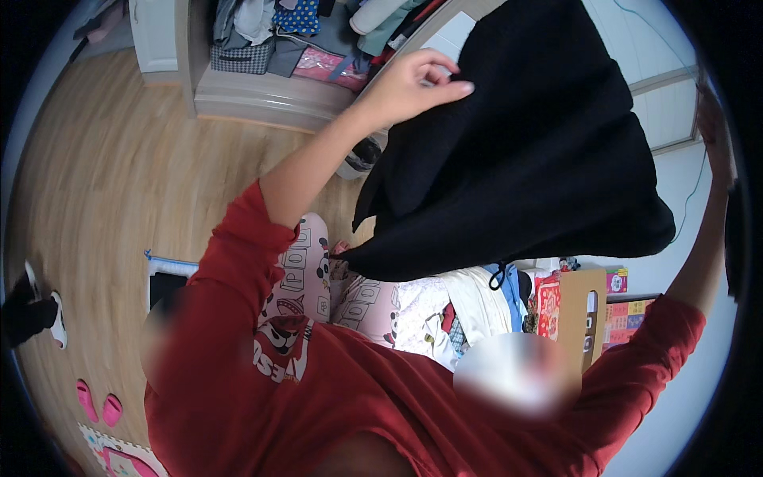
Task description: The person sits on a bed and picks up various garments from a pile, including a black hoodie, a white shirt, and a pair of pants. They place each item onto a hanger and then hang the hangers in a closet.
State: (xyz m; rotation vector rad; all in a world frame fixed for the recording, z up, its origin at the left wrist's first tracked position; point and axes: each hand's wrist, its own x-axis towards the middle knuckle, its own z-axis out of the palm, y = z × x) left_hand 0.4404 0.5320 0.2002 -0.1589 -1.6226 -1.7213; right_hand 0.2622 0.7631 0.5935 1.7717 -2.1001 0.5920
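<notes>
The person holds up a big, soft black cloth garment (524, 151) high in the air with both arms stretched out. The left hand (417, 83) is closed on the top edge of the black garment, with the fingers (445, 87) pinching the cloth. The right hand (711, 119) is up at the far right side of the black garment, near its other corner, but it is at the dark rim of the view, so one cannot tell if it is shut on the cloth or not. The black garment hangs wide and loose. Below the black garment lies a heap of mixed clothes (469, 306) in white, blue and red. Beside that heap, under the right part of the black garment, stands a brown cardboard box (580, 314). Behind the black garment, to its upper left, is an open white wardrobe (262, 91) stuffed with clothes. What could go wrong? The left hand only pinches a small bit, so the heavy cloth could slip out and drop onto the heap. The hanging bottom edge could also catch on the cardboard box.
</notes>
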